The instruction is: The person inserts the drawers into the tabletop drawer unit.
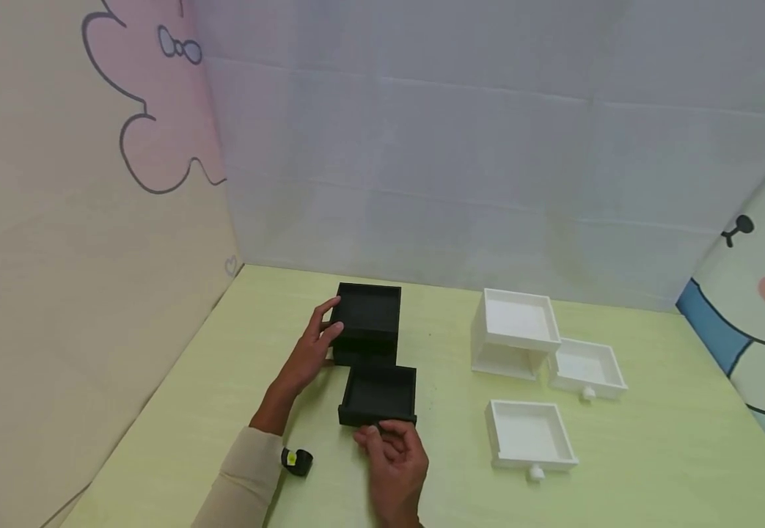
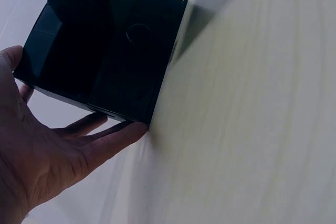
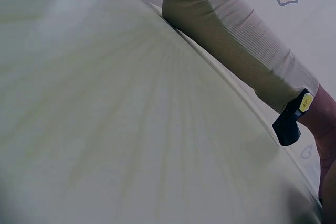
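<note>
A black box-like cabinet (image 1: 367, 312) stands near the back wall. My left hand (image 1: 306, 356) braces its left side, with thumb near the front top edge; in the left wrist view, straight fingers lie along the side of the cabinet (image 2: 142, 82). A round knob-like shape (image 2: 137, 33) shows on its dark lower front. Just in front of the cabinet is a black drawer (image 1: 380, 391), its back edge close to the cabinet front. Curled fingers of my right hand (image 1: 398, 466) pinch the middle of the drawer's front, hiding most of the handle there.
To the right stands a white cabinet (image 1: 521, 315) with an open front. One white drawer (image 1: 589, 364) lies beside it, another white drawer (image 1: 532, 433) lies nearer me. A black wrist band (image 1: 298, 462) is at my left sleeve. Walls enclose the pale yellow table (image 1: 672, 455).
</note>
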`<state>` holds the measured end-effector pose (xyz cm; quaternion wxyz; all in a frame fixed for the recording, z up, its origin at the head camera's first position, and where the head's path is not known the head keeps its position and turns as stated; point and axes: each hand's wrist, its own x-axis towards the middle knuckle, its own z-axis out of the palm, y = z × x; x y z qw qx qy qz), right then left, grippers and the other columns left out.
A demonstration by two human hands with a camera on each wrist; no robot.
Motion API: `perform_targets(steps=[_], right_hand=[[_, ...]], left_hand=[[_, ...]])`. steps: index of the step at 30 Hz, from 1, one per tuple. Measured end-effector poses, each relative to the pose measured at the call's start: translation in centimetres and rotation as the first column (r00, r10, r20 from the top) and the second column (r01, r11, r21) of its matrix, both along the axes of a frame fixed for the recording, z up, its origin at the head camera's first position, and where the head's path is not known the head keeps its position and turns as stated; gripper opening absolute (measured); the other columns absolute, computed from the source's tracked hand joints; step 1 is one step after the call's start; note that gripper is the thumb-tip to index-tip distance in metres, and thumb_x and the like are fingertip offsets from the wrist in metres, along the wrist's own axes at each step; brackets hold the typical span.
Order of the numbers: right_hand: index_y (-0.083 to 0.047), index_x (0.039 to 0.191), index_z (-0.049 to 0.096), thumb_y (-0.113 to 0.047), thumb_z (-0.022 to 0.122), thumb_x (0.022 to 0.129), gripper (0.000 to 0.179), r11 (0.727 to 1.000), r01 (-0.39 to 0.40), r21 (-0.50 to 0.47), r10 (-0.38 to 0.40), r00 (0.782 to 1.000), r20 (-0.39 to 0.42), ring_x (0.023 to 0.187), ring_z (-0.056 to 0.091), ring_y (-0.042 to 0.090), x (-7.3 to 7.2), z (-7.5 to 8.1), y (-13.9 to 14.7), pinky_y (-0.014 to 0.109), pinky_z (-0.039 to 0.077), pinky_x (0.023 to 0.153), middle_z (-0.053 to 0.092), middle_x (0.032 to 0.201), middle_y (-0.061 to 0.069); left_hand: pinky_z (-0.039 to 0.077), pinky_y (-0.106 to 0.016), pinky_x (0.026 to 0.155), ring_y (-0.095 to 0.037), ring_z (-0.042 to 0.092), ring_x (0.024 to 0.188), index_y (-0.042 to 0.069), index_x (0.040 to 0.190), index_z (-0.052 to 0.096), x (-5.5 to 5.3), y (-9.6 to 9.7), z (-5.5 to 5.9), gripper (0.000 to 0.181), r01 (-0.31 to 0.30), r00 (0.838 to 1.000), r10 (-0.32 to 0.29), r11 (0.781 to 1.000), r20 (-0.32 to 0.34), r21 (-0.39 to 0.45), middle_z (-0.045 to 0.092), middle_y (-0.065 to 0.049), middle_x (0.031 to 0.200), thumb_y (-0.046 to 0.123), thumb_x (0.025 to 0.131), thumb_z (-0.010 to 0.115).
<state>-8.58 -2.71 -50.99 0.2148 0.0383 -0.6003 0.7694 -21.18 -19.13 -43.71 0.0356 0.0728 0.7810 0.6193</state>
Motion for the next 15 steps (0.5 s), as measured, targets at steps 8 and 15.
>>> perform_targets(steps=[8,15], right_hand=[[0.008,0.096,0.056,0.006,0.068,0.090,0.013,1.000,0.017,0.011,-0.017,1.000,-0.007,0.069,0.074,0.025,-0.56,-0.36,-0.79,0.036,0.058,0.061,0.073,0.083,0.019],[0.006,0.096,0.056,0.003,0.068,0.091,0.013,1.000,0.002,0.007,-0.002,1.000,0.027,0.070,0.074,0.028,-0.78,-0.49,-0.89,0.036,0.058,0.062,0.073,0.084,0.019]], left_hand=[[0.043,-0.068,0.093,-0.045,0.034,0.140,0.027,0.158,0.023,-0.09,-0.05,-0.15,0.055,0.006,1.000,-0.006,1.000,0.003,-0.005,0.024,-0.018,0.160,0.034,0.107,0.044],[0.043,-0.068,0.093,-0.046,0.034,0.139,0.026,0.157,0.024,-0.07,-0.02,-0.02,0.054,0.009,1.000,-0.009,1.000,-0.019,0.005,0.026,-0.021,0.158,0.031,0.107,0.045]])
